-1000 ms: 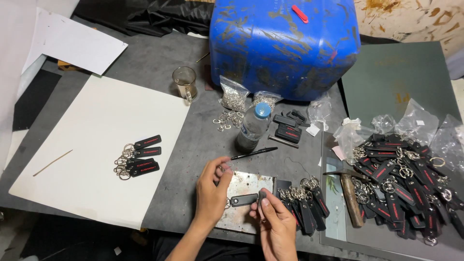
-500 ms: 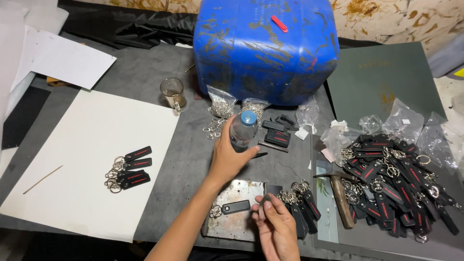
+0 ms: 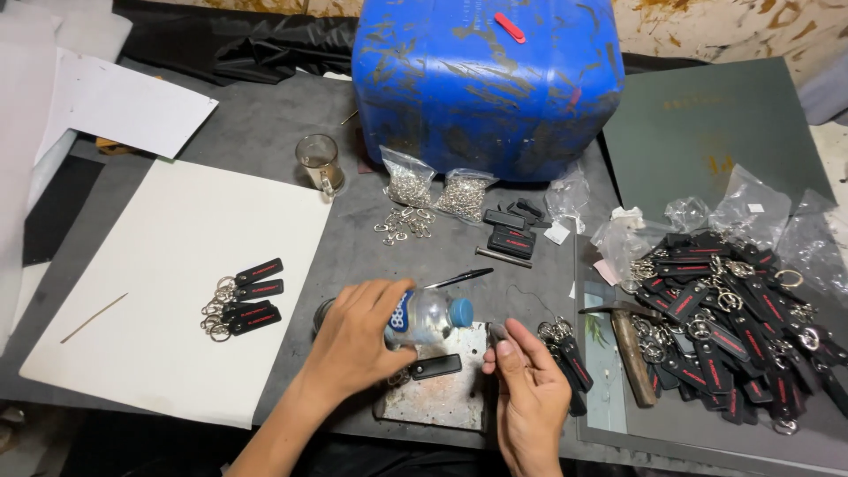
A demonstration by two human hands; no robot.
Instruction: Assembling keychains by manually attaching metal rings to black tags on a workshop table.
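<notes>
Head view, left hand [image 3: 353, 340] gripping tilted plastic bottle [image 3: 428, 316] over metal plate [image 3: 437, 402], right hand [image 3: 530, 389] pinching small tool [image 3: 496, 334]

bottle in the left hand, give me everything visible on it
The small clear plastic bottle has a blue cap and a blue-and-white label band. It lies tipped on its side, cap pointing right toward the right hand, which does not touch it. The left hand wraps its base and middle, hiding that part. It hangs just above the worn metal plate and a black key fob strap. Contents cannot be told.
</notes>
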